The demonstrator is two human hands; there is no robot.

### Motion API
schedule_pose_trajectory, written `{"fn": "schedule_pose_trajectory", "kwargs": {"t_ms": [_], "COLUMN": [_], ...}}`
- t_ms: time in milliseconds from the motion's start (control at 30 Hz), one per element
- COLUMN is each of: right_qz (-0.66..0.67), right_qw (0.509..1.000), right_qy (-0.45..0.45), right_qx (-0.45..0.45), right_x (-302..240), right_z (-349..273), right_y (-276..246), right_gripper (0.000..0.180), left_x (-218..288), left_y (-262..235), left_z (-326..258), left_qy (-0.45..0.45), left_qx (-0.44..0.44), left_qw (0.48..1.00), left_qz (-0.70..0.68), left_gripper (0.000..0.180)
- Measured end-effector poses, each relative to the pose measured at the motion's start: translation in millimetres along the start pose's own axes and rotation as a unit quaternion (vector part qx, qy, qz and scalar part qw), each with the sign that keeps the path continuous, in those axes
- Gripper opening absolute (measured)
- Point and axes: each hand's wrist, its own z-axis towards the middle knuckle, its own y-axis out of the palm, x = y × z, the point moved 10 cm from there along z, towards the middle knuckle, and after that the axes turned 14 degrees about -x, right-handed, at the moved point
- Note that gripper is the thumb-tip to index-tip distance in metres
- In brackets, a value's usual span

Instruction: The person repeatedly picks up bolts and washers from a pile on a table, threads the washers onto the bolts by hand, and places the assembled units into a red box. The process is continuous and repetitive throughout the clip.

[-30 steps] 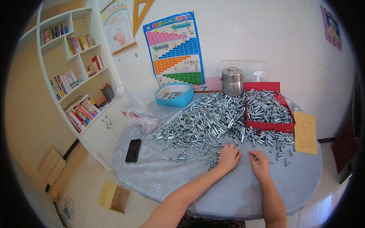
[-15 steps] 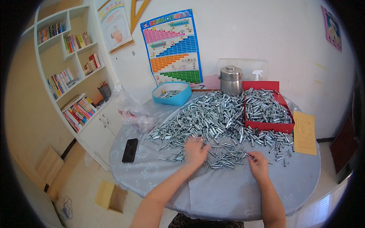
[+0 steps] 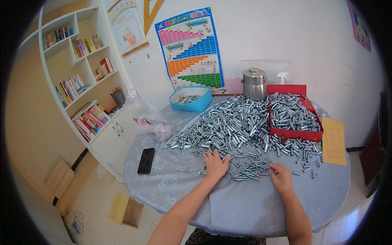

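White walls frame the room, with a bookcase on the left and a chart hung behind the counter, whose grey cloth hangs over the near edge. Toward the counter's left side lie a dark phone and, farther back, a crumpled clear bag. Beside the bag sits a blue box with metal parts inside. Next along the back come a steel canister, a white spray bottle and a red box filled with tubes. Farther right, yellow paper lies at the edge. Between these boxes and the hands spreads a broad heap of metal tubes, blocking the direct way to the back; the canister stands behind it. Nearer, a low cluster of thin screws lies flat on the cloth, between the two hands.

The left hand is open, palm down, fingers spread over the front of the heap, the thumb reaching toward the screws. The right hand is partly curled at the cluster's right edge, thumb and fingertips pinching a small metal piece, too small to identify.
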Motion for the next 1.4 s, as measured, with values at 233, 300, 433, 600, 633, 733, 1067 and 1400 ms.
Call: {"fn": "schedule_pose_trajectory", "kwargs": {"t_ms": [233, 300, 433, 600, 633, 733, 1067, 1400], "right_qz": [0.006, 0.01, -0.002, -0.002, 0.001, 0.0, 0.012, 0.016], "right_qw": [1.0, 1.0, 1.0, 0.999, 0.999, 0.998, 0.993, 0.986], "right_qy": [-0.009, -0.009, -0.01, -0.002, -0.004, 0.006, 0.057, 0.037], "right_qx": [0.01, 0.013, 0.018, 0.047, 0.052, 0.063, 0.103, 0.161], "right_x": [-7.4, -6.2, -11.6, -6.9, -4.8, 4.1, 21.7, 24.0], "right_z": [-1.5, -2.6, -1.5, -2.2, -2.7, -3.8, -7.9, -10.8], "right_y": [-5.1, -7.4, -12.5, -22.7, -24.0, -25.9, -40.2, -50.9], "right_gripper": [0.019, 0.019, 0.019, 0.019, 0.019, 0.019, 0.02, 0.02], "left_x": [64.7, 87.5, 134.0, 180.8, 185.9, 202.0, 185.1, 214.4], "left_y": [8.5, 8.5, 27.2, 50.4, 52.0, 54.5, 33.8, 74.0], "left_z": [-13.2, -14.6, -25.8, -35.1, -35.8, -43.1, -43.6, -58.1], "left_qy": [0.105, 0.136, 0.224, 0.265, 0.262, 0.325, 0.336, 0.325], "left_qx": [0.002, -0.026, -0.042, -0.133, -0.158, -0.168, -0.152, -0.168], "left_qw": [0.994, 0.988, 0.968, 0.948, 0.944, 0.913, 0.925, 0.931], "left_qz": [-0.021, -0.066, -0.107, -0.115, -0.123, -0.178, -0.094, 0.006], "left_gripper": [0.068, 0.068, 0.068, 0.058, 0.056, 0.053, 0.059, 0.066]}}
